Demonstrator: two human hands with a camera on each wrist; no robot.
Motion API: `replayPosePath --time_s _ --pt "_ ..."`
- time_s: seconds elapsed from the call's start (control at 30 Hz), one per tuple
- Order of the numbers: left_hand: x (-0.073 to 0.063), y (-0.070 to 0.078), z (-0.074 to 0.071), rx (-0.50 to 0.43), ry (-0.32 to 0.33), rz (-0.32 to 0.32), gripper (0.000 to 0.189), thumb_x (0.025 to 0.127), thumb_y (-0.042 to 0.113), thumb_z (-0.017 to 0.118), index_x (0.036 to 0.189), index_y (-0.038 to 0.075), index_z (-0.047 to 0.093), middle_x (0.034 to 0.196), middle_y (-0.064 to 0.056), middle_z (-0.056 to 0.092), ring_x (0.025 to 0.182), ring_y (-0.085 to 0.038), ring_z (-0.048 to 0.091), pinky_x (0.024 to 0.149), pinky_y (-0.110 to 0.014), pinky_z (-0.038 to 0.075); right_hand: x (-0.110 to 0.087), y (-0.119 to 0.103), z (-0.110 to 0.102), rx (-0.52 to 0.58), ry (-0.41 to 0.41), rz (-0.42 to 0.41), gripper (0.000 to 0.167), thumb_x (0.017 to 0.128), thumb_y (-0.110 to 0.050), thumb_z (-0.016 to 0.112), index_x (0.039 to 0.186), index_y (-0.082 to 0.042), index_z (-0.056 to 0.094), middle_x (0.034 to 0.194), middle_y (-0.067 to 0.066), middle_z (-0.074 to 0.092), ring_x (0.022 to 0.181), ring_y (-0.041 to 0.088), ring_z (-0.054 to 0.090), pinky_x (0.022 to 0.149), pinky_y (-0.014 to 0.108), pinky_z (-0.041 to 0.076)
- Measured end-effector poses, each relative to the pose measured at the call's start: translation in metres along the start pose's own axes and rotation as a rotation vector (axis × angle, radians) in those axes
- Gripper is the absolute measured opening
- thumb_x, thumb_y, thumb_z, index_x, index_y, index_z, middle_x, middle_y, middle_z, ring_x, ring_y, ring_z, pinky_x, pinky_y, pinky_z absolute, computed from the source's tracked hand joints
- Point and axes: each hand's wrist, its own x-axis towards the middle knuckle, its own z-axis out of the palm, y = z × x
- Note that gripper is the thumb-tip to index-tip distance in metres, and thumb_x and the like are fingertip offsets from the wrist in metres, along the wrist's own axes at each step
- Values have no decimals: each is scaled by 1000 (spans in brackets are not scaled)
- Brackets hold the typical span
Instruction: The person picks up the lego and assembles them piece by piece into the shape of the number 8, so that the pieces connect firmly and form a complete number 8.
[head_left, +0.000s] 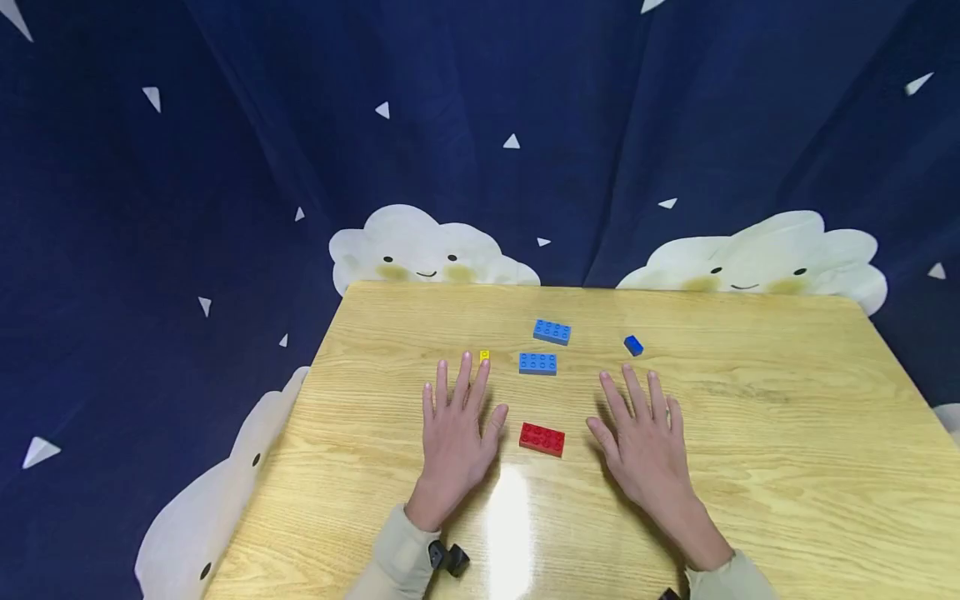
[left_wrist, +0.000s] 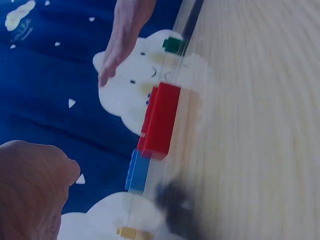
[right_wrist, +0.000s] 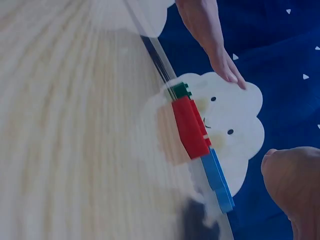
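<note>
My left hand (head_left: 453,446) is spread palm down with straight fingers and holds nothing. Its index fingertip partly overlaps a small yellow brick (head_left: 484,354) in the head view. My right hand (head_left: 647,450) is likewise spread, just below a small dark blue brick (head_left: 633,345). Both wrist views show the hands raised off the tabletop. Between the hands lies a red eight-stud brick (head_left: 542,439). Farther back are two blue eight-stud bricks, the nearer one (head_left: 537,363) and the farther one (head_left: 552,332). Green bricks show in the left wrist view (left_wrist: 173,45) and right wrist view (right_wrist: 180,91).
The bricks lie on a light wooden table (head_left: 787,483). Behind it hangs a dark blue curtain (head_left: 450,167) with white triangles and smiling clouds. A glare streak crosses the table's front. A dark device (head_left: 448,558) sits at the left cuff.
</note>
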Motion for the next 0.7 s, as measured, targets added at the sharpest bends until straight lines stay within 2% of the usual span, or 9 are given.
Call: replayPosePath --time_s 0.17,0.33,0.5,0.7 --pt "3 -12 -6 13 -6 -47 65 110 52 41 167 28 25 175 0 8 161 -35 -6 124 -64 1 2 10 -6 -3 -6 35 68 108 -49 50 167 -22 27 171 16 20 158 45 6 116 71 12" --pt "6 -21 -12 15 0 -66 64 110 51 41 167 27 23 175 -2 9 160 -38 -6 123 -65 -1 5 21 -12 -3 2 63 70 109 -49 49 168 -23 23 173 15 16 159 44 1 116 72 10" --pt "7 -27 -14 18 14 -80 64 110 51 41 167 27 24 175 -4 10 160 -37 -8 123 -66 0 7 28 -15 -8 7 72 70 109 -50 48 168 -22 22 173 17 15 159 45 1 116 73 10" --pt "9 -30 -15 -7 55 -69 65 108 49 47 165 23 31 173 -9 17 160 -40 -5 122 -68 1 8 33 -18 -13 20 71 70 108 -51 49 166 -20 26 172 18 18 158 48 4 115 73 11"
